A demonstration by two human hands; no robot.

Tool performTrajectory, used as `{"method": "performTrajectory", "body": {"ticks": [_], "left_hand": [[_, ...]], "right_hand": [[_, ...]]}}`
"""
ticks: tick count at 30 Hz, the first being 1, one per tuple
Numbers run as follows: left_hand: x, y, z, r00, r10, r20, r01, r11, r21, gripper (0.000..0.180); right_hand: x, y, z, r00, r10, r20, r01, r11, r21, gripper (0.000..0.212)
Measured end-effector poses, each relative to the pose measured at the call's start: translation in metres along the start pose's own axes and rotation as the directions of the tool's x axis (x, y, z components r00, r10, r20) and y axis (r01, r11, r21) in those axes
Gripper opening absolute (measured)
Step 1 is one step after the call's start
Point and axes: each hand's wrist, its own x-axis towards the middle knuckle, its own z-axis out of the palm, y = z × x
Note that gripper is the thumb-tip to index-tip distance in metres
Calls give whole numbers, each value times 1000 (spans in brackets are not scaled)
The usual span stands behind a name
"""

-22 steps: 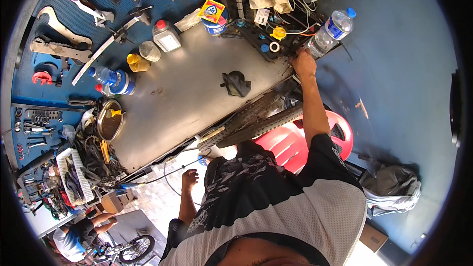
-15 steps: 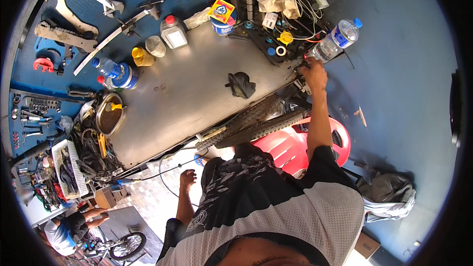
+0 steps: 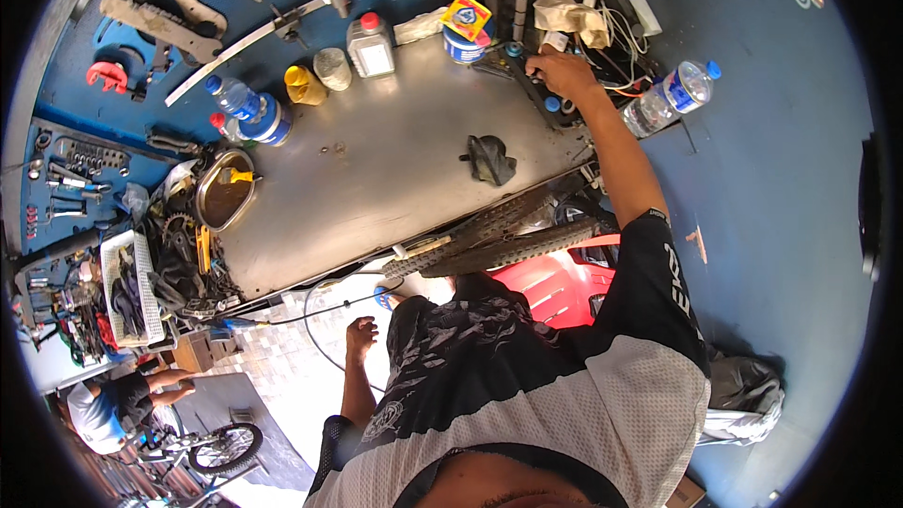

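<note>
My right hand (image 3: 562,73) is over the dark tray (image 3: 527,92) at the table's far right corner. Its fingers are curled down among the small parts; what they grip, if anything, is hidden. Beside the hand lie a blue cap (image 3: 552,104), a crumpled brown paper bag (image 3: 572,17) and white cables (image 3: 625,36). A clear plastic bottle with a blue cap (image 3: 685,90) leans to the right of my forearm. My left hand (image 3: 361,335) hangs low by my side, fingers loosely bent and apart, holding nothing visible.
A black crumpled object (image 3: 489,162) lies on the metal table (image 3: 386,146). Bottles and tubs line its back edge, near a grey red-capped container (image 3: 371,45). Bicycle tyres (image 3: 508,249) and a red chair (image 3: 546,287) are below the front edge. Another person (image 3: 103,414) is by a bicycle, lower left.
My right hand has moved left and farther away, from beside the clear bottle to above the dark tray. The view has shifted slightly. My left hand stays low.
</note>
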Motion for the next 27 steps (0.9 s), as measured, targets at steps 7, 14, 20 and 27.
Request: {"method": "performTrajectory", "body": {"ticks": [7, 14, 20, 27], "left_hand": [[-33, -30, 5, 983, -180, -34, 177, 982, -73, 21], [-45, 77, 10, 960, 239, 142, -245, 969, 28, 39], [-88, 212, 12, 717, 611, 336, -580, 790, -198, 37], [-132, 211, -34, 697, 711, 87, -645, 676, -357, 21]], "right_hand": [[-27, -4, -17, 900, 314, -301, -144, 868, 475, 28], [-77, -130, 3, 923, 293, -250, 104, 435, 894, 25], [-89, -329, 32, 970, -230, 75, -79, -11, 997, 28], [-104, -473, 51, 886, -428, 180, -397, -496, 772, 37]]}}
